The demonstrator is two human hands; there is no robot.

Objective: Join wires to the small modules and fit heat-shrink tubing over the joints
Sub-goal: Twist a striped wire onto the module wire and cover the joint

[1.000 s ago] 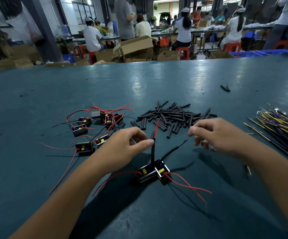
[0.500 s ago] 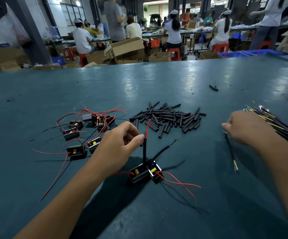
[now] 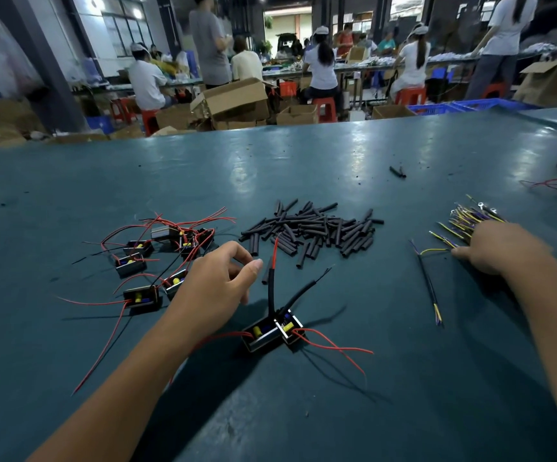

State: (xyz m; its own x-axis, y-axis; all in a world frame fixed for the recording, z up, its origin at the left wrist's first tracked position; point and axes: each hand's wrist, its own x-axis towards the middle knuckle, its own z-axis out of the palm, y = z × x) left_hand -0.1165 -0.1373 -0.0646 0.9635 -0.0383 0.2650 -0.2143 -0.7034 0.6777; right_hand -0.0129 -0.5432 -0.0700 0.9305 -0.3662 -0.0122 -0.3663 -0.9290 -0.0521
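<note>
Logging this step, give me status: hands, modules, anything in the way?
Left hand open beside upright red wire. Right hand at wire bundle, grip unclear. Two modules on table, path unobstructed.

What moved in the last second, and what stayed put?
The right hand left the middle, swung right to the yellow-and-purple wire bundle and is pulling a wire out. The left hand stayed by the upright red lead; the two modules did not move.
</note>
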